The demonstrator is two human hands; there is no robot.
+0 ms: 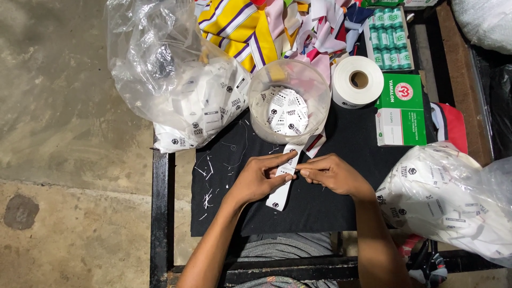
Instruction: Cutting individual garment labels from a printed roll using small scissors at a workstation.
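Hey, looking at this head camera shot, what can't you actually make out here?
- Head view: where the right hand pinches the white label strip is covered by the fingers.
- The left hand hides part of the strip.
- The right plastic bag is cut off by the frame edge.
- Labels in the round tub blur through its wall.

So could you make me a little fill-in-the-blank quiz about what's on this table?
1. Both hands, left hand and right hand, hold a white ____ strip between them.
2. The round tub behind the hands is filled with cut ____.
3. The white roll lies to the ____ of the tub in the picture.
4. The table is covered with a ____ cloth.

Missing words: label; labels; right; black
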